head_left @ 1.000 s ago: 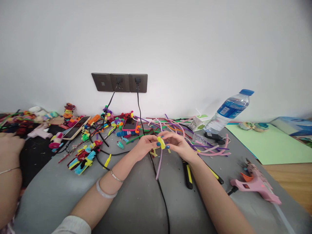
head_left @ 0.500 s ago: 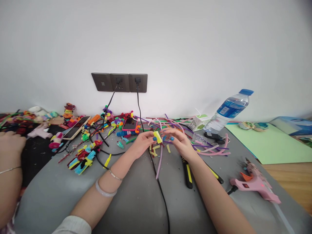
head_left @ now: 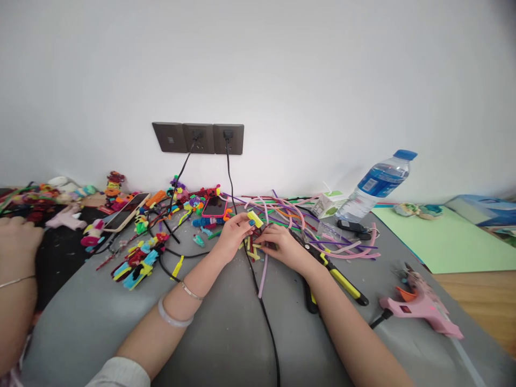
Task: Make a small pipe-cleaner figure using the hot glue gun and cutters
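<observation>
Between the thumb and fingers of my left hand [head_left: 234, 236] is a short bright-yellow fuzzy piece [head_left: 255, 219], held up above the table. My right hand [head_left: 282, 246] is low beside it, fingertips down at a small heap of short pale-yellow pieces [head_left: 255, 253] on the table. Its fingers are bent together; whether a piece is between them I cannot make out. A lilac pipe cleaner [head_left: 263, 279] runs toward me from under the hands. Pliers with black and yellow handles [head_left: 347, 285] lie partly beneath my right forearm.
Pink and purple pipe cleaners [head_left: 300, 215] spread behind my hands. A water bottle [head_left: 374, 185] leans against the wall at right, with a pink glue gun [head_left: 423, 314] nearer. A black cable [head_left: 266, 317] crosses the table. Fuzzy figures [head_left: 139, 260] and another person's arm [head_left: 16, 290] are at left.
My right hand has come down and left from the held yellow piece to the small pieces on the table. My left hand has shifted slightly up and left, still holding its yellow piece.
</observation>
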Action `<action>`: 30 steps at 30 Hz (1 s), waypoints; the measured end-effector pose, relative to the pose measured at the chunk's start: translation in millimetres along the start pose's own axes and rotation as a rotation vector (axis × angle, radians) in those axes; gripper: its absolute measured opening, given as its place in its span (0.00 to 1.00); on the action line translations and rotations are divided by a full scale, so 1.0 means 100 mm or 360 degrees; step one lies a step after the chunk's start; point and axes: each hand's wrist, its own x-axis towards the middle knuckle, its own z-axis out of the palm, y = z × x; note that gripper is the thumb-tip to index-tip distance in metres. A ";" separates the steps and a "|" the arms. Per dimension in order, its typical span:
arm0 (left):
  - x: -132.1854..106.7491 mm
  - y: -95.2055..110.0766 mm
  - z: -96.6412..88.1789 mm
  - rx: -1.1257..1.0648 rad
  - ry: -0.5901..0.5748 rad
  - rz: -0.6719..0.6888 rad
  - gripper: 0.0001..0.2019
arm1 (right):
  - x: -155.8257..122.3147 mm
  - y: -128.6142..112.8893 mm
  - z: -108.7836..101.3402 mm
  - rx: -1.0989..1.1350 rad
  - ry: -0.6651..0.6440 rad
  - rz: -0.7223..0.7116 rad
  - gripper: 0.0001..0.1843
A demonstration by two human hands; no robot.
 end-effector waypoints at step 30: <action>-0.03 0.00 0.01 -0.0056 -0.0159 -0.0060 0.15 | 0.04 -0.06 -0.10 0.1313 0.0841 0.0698 0.14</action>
